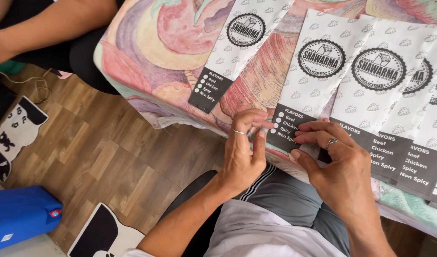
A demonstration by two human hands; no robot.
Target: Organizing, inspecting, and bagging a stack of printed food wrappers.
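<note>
Looking down from the head view, I see my left hand (pixel 242 154) and right hand (pixel 335 164) pinching the dark bottom edge of a flat white printed paper sleeve bag (pixel 306 90) between thumb and fingertips. It looks light, thin, easily creased; that edge seems the best hold.

Even, soft daylight fills the scene, bright without harsh glare. The white paper bags (pixel 318 71) read slightly washed but their patterns stay crisp. Shadows are faint: a soft dark band under the bench (pixel 147 62) edge on the wooden floor (pixel 109 152), and small ones beneath the hands. Focus is sharp at centre; the fingers (pixel 256 119) show slight blur. Edges bend a little, wide-angle style.
</note>
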